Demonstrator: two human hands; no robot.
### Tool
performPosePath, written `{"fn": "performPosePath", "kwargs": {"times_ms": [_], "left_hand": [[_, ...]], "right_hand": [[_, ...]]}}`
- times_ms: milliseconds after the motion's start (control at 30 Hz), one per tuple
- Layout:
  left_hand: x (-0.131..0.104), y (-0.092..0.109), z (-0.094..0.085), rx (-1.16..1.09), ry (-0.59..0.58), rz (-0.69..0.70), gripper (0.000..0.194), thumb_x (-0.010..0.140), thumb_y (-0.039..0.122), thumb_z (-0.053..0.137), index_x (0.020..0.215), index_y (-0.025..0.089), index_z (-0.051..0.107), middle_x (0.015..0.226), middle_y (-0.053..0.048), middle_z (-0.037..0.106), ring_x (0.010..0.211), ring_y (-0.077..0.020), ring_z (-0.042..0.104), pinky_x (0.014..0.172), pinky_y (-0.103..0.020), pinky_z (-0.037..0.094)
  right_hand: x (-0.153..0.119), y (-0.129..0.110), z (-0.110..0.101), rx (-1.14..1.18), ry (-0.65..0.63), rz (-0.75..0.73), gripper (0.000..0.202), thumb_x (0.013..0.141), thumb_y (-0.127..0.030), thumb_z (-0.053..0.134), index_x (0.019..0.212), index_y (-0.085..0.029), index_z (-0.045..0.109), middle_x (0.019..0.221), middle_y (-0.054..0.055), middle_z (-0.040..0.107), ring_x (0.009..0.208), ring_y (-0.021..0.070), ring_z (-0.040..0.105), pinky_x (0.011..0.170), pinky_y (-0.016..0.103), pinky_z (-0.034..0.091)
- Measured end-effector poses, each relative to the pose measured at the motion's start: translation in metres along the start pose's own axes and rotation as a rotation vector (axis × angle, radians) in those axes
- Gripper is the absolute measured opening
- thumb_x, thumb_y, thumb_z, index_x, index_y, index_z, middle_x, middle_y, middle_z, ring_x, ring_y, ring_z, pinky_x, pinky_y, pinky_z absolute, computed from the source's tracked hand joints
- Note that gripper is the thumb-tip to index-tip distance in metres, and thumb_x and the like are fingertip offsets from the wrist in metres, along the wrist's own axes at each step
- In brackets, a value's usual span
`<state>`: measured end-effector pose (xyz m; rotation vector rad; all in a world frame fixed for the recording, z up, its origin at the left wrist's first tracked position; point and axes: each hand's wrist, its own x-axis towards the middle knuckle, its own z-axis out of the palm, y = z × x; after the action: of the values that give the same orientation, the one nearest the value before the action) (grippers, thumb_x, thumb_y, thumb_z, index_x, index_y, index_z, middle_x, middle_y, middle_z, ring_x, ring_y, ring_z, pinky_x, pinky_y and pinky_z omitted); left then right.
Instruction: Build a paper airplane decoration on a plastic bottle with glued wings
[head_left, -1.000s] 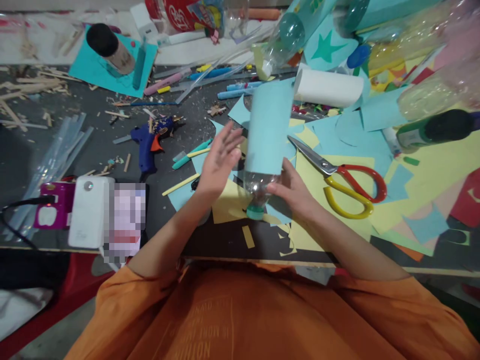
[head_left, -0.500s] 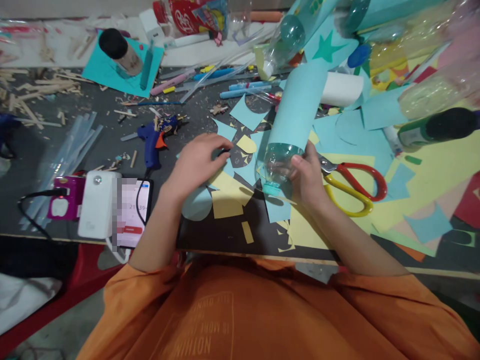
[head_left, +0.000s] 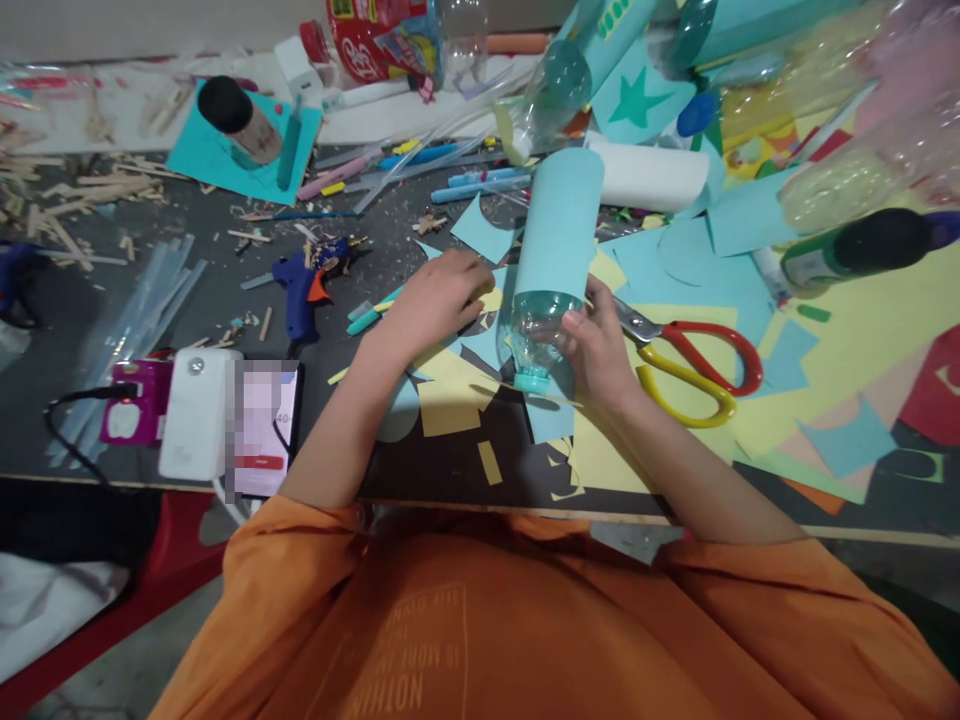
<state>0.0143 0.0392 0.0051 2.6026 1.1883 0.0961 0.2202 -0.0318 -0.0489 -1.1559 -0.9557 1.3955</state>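
Note:
My right hand [head_left: 596, 340] grips a clear green plastic bottle [head_left: 546, 325] near its capped neck. Light blue paper [head_left: 559, 225] wraps the bottle's body, which tilts with its cap toward me. To its left, my left hand [head_left: 450, 290] is over the cut paper scraps, its fingers loosely bent and apart, with nothing visible in them. Near its fingertips lies a small yellow paper piece [head_left: 493, 297]. Scissors [head_left: 682, 365] with red and yellow handles rest just right of my right hand, their blades partly hidden.
A blue glue gun [head_left: 304, 285] lies at left, beside clear glue sticks [head_left: 139, 320]. A white power bank [head_left: 199, 410] and a phone [head_left: 262, 425] sit at the front edge. Behind are pens [head_left: 480, 183], a white paper roll [head_left: 652, 175], a dark-capped bottle [head_left: 855, 245] and wood bits [head_left: 82, 185].
The bottle in my right hand has become more upright, its top swinging left. My left hand has shifted right and slightly away from me over the scraps, uncovering pens beside its wrist.

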Motion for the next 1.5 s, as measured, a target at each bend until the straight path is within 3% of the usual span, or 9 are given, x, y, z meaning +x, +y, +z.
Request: {"fn": "performPosePath", "kwargs": {"times_ms": [300, 400, 500, 733, 867, 1067, 1233, 1400, 1500], "left_hand": [[0.000, -0.003, 0.006, -0.099, 0.049, 0.002, 0.026, 0.091, 0.017, 0.046, 0.113, 0.019, 0.060, 0.111, -0.013, 0.066, 0.105, -0.0300, 0.058, 0.091, -0.044, 0.047], [-0.001, -0.009, 0.007, -0.144, 0.092, 0.006, 0.015, 0.091, 0.020, 0.049, 0.098, 0.020, 0.062, 0.103, -0.011, 0.066, 0.102, -0.0291, 0.058, 0.090, -0.044, 0.047], [-0.002, -0.018, 0.006, -0.284, 0.244, -0.028, 0.008, 0.089, 0.021, 0.054, 0.082, 0.022, 0.059, 0.089, -0.005, 0.065, 0.093, -0.0231, 0.059, 0.091, -0.042, 0.047], [0.003, -0.020, 0.009, -1.079, 0.711, -0.116, 0.017, 0.083, 0.041, 0.066, 0.081, 0.026, 0.059, 0.079, 0.003, 0.064, 0.076, -0.0131, 0.063, 0.079, -0.034, 0.054], [0.011, -0.009, 0.016, -1.182, 0.700, -0.113, 0.016, 0.079, 0.038, 0.068, 0.079, 0.025, 0.058, 0.076, 0.002, 0.062, 0.070, -0.0136, 0.063, 0.069, -0.031, 0.053], [0.017, -0.009, 0.017, -1.027, 0.660, -0.230, 0.015, 0.087, 0.032, 0.060, 0.076, 0.022, 0.056, 0.075, 0.000, 0.063, 0.073, -0.0149, 0.066, 0.069, -0.031, 0.054], [0.020, -0.019, 0.019, -1.014, 0.666, -0.240, 0.019, 0.089, 0.036, 0.058, 0.076, 0.022, 0.056, 0.075, 0.000, 0.063, 0.071, -0.0154, 0.068, 0.065, -0.029, 0.057], [0.022, -0.023, 0.018, -0.863, 0.596, -0.238, 0.023, 0.093, 0.038, 0.048, 0.079, 0.022, 0.056, 0.079, -0.001, 0.063, 0.079, -0.0171, 0.069, 0.068, -0.031, 0.057], [0.023, -0.024, 0.011, -0.801, 0.523, -0.196, 0.023, 0.093, 0.037, 0.046, 0.080, 0.022, 0.057, 0.084, -0.002, 0.064, 0.075, -0.0156, 0.068, 0.065, -0.031, 0.056]], "right_hand": [[0.003, 0.005, -0.004, -0.074, -0.068, -0.041, 0.071, 0.076, -0.069, 0.069, 0.133, -0.040, 0.039, 0.128, 0.005, 0.058, 0.094, 0.0228, 0.071, 0.084, 0.047, 0.064], [0.004, 0.005, -0.007, -0.096, -0.091, -0.038, 0.077, 0.075, -0.071, 0.069, 0.138, -0.041, 0.036, 0.130, 0.006, 0.057, 0.092, 0.0230, 0.071, 0.084, 0.048, 0.064], [0.003, 0.002, -0.007, -0.135, -0.138, -0.028, 0.089, 0.073, -0.071, 0.071, 0.146, -0.045, 0.027, 0.138, 0.007, 0.053, 0.091, 0.0231, 0.072, 0.083, 0.048, 0.063], [-0.025, -0.008, 0.011, -0.280, -0.290, 0.003, 0.094, 0.082, -0.068, 0.063, 0.156, -0.050, 0.006, 0.165, 0.007, 0.023, 0.093, 0.0194, 0.070, 0.085, 0.047, 0.063], [-0.040, -0.012, 0.021, -0.382, -0.332, 0.013, 0.083, 0.087, -0.067, 0.056, 0.157, -0.045, 0.018, 0.170, 0.005, 0.015, 0.115, 0.0292, 0.064, 0.081, 0.047, 0.064], [-0.043, -0.017, 0.019, -0.624, -0.300, -0.088, 0.078, 0.086, -0.076, 0.046, 0.154, -0.040, 0.031, 0.167, 0.006, 0.024, 0.149, 0.0399, 0.032, 0.097, 0.058, 0.057], [-0.042, -0.021, 0.017, -0.688, -0.329, -0.021, 0.078, 0.089, -0.072, 0.045, 0.157, -0.040, 0.023, 0.170, 0.007, 0.016, 0.118, 0.0374, 0.063, 0.075, 0.052, 0.063], [-0.042, -0.020, 0.018, -0.571, -0.327, -0.042, 0.073, 0.090, -0.059, 0.058, 0.155, -0.045, 0.027, 0.166, 0.005, 0.029, 0.118, 0.0365, 0.062, 0.067, 0.043, 0.063], [-0.042, -0.019, 0.017, -0.548, -0.318, -0.027, 0.073, 0.088, -0.057, 0.061, 0.153, -0.046, 0.029, 0.157, 0.008, 0.041, 0.090, 0.0294, 0.069, 0.055, 0.042, 0.059]]}}
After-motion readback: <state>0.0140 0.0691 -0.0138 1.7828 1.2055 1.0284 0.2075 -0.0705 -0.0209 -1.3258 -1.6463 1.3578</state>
